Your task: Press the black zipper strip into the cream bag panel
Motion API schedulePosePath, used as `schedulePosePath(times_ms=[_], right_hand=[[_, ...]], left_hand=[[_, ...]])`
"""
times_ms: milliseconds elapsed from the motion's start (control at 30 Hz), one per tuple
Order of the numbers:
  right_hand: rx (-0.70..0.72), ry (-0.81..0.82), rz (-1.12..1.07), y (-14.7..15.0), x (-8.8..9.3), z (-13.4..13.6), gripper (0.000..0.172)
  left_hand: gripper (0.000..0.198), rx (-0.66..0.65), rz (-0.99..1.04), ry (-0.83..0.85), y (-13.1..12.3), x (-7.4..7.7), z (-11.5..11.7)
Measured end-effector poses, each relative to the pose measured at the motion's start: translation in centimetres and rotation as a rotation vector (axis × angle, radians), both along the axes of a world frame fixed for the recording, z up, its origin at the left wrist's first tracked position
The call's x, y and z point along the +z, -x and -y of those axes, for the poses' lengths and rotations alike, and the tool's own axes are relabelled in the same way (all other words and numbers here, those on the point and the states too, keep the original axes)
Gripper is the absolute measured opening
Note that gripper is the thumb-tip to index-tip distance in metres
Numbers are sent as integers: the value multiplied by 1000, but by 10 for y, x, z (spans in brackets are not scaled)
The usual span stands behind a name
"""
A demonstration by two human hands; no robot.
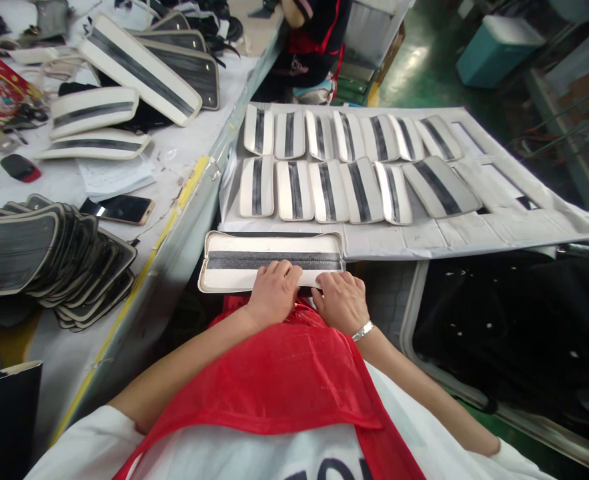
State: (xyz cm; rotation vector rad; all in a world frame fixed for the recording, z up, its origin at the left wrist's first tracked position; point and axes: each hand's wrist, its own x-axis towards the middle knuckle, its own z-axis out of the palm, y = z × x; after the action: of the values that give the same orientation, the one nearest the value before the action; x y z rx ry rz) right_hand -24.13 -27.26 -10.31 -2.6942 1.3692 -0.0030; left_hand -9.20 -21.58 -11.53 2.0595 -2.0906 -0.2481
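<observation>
Held crosswise in front of my red apron [299, 373] is a long cream panel [234, 279] with rounded corners, raised edges and a dark stripe along its middle. My left hand [275, 293] grips its near edge around the centre, fingers curled over the top. Closer to the panel's right end, my right hand [343, 301] is closed on the same edge, with a silver band at the wrist. Both thumbs and the panel's underside are hidden. Just beyond it, two rows of similar striped panels [294, 190] lie on a white-covered table [424, 243].
On the left bench stand a pile of dark panels [19, 250], a phone [119, 209], a computer mouse [20, 168] and loose striped panels [141, 70]. Yellow tape [167, 227] runs along its edge. A person [319, 40] sits beyond. A black-lined bin [514, 327] is at right.
</observation>
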Motion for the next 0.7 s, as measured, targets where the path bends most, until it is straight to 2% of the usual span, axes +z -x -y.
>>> schedulePosePath(times_ms=[100, 133, 233, 267, 467, 633, 700], right_hand=[[-93, 72, 118, 15, -6, 3, 34], [-89, 65, 157, 20, -8, 5, 33], [-29, -24, 244, 30, -15, 8, 12], [-25, -36, 259, 31, -17, 9, 10], [-77, 3, 237, 22, -20, 7, 11], [-44, 14, 174, 14, -17, 9, 8], [-15, 83, 166, 10, -13, 11, 20]], left_hand=[[17, -9, -6, 5, 0, -1, 0], [16, -19, -3, 11, 0, -2, 0], [12, -65, 7, 54, 1, -6, 0], [12, -95, 14, 73, 1, -7, -1], [16, -320, 106, 148, 6, -12, -8], [25, -360, 146, 162, 17, -16, -12], [28, -374, 131, 152, 17, -17, -12]])
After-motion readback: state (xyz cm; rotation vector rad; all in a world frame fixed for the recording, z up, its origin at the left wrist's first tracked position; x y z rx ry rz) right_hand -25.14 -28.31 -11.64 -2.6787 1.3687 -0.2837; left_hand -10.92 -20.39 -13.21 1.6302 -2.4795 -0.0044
